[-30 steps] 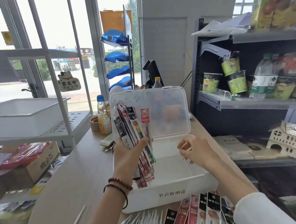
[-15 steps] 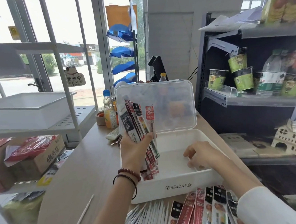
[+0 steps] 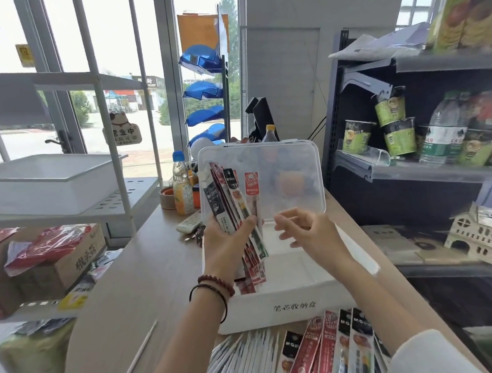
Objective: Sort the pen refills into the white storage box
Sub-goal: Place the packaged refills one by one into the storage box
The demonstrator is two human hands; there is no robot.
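My left hand point(image 3: 227, 246) grips a fanned bundle of pen refill packets point(image 3: 234, 198), red and black, held upright over the left part of the white storage box point(image 3: 294, 305). The box stands on the wooden counter with its clear lid point(image 3: 289, 160) raised behind. My right hand point(image 3: 309, 231) hovers over the box just right of the bundle, fingers apart and empty. More refill packets point(image 3: 326, 352) and several white refills point(image 3: 245, 358) lie on the counter in front of the box.
A drink bottle point(image 3: 182, 188), a tape roll point(image 3: 168, 197) and a remote point(image 3: 189, 222) sit behind the box on the left. One loose white stick point(image 3: 137, 360) lies on the counter point(image 3: 135, 281). Dark shelves with cups and bottles point(image 3: 392, 129) stand to the right, a white rack point(image 3: 49, 182) to the left.
My right hand rose out of the box's interior and moved left toward the bundle, fingers spreading. The left hand keeps hold of the packets.
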